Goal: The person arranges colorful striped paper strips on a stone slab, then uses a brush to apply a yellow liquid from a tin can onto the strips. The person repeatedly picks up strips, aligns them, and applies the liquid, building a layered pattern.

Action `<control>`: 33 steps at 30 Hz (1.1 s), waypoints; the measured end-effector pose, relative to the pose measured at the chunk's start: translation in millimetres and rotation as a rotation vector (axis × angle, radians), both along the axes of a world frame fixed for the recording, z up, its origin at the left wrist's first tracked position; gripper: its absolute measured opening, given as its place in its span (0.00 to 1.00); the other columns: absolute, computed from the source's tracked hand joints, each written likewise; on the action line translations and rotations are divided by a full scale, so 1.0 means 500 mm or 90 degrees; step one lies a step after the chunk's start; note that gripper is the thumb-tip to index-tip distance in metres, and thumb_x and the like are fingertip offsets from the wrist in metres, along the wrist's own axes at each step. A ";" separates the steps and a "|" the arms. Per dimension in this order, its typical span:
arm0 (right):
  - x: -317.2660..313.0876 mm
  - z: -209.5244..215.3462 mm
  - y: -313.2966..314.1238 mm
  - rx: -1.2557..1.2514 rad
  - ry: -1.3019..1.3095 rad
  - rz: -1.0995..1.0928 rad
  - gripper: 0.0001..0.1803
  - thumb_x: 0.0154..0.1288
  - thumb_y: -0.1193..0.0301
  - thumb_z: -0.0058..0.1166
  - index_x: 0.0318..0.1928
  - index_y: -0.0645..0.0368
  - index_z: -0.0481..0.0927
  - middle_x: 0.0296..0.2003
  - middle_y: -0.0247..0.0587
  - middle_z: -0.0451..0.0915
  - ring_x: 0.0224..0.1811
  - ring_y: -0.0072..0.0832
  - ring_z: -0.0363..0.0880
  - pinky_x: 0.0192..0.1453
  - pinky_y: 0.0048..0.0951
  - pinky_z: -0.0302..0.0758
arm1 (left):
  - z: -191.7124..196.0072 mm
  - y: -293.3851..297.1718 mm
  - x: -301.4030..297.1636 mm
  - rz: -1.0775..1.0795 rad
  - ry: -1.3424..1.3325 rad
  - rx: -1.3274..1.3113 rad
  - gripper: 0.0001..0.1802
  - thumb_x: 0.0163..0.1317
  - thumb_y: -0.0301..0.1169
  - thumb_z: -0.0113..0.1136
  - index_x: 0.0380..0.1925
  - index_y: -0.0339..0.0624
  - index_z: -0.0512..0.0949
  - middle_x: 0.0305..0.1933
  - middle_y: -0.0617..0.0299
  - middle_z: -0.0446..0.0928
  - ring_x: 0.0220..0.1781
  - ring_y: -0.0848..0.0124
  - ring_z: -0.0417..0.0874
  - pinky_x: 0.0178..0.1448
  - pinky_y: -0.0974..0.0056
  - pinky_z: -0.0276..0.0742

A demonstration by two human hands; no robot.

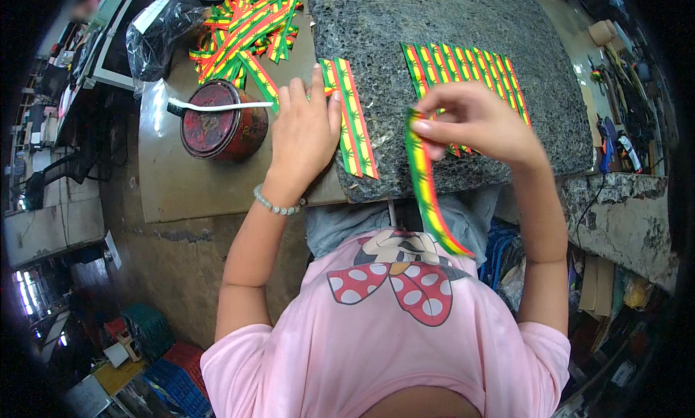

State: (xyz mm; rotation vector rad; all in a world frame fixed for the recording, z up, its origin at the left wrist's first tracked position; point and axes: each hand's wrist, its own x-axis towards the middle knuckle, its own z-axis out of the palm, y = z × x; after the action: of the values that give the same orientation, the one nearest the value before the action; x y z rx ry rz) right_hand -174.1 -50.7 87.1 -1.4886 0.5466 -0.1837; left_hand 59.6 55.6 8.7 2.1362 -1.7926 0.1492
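Bare slab between strips, obstructing tin (brush atop)

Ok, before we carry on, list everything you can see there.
Flat speckled slab: one, dark grey, centre.
Smooth tabletop: one, brown, left of slab.
Row of striped strips: several, green-yellow-red, slab's right half.
Paired striped strips: two, same colours, slab's left side.
Jumbled strip pile: uncountable, same colours, upper left.
Round lidded tin: one, dark red, on tabletop.
Thin-handled brush: one, white and black, across tin.
Crumpled plastic bag: one, clear, beside pile.
Side clutter: many, mixed colours, partly too small to tell.
Short-sleeved shirt: one, pink, worn.
Left hand: one, bare, at the pair's left edge.
Right hand: one, bare, pinching a dangling striped strip.
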 end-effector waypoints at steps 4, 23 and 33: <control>0.077 -0.107 -0.029 -0.128 0.060 -0.018 0.09 0.68 0.74 0.63 0.43 0.68 0.81 0.32 0.38 0.85 0.32 0.22 0.87 0.37 0.25 0.83 | -0.007 -0.002 0.010 -0.038 -0.051 -0.033 0.28 0.71 0.34 0.53 0.66 0.29 0.68 0.62 0.41 0.69 0.66 0.46 0.69 0.68 0.47 0.69; 0.164 -0.130 -0.102 -0.226 0.137 -0.097 0.13 0.67 0.72 0.64 0.47 0.70 0.85 0.32 0.39 0.86 0.28 0.20 0.83 0.32 0.23 0.82 | -0.035 0.015 -0.003 -0.409 0.090 0.051 0.49 0.70 0.60 0.51 0.77 0.34 0.52 0.81 0.36 0.46 0.84 0.44 0.46 0.83 0.45 0.43; 0.190 -0.141 -0.128 -0.239 0.171 -0.142 0.11 0.66 0.70 0.66 0.41 0.68 0.86 0.31 0.37 0.86 0.29 0.19 0.84 0.34 0.23 0.83 | -0.038 0.018 0.000 -0.412 0.093 0.064 0.49 0.68 0.60 0.53 0.77 0.37 0.53 0.82 0.39 0.47 0.84 0.45 0.46 0.83 0.45 0.43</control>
State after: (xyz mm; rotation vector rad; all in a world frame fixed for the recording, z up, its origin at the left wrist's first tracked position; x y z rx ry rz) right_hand -78.9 -114.6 16.5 -1.8293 0.9344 -0.2736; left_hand 59.5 64.3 -10.6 1.4703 -2.3234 -0.2544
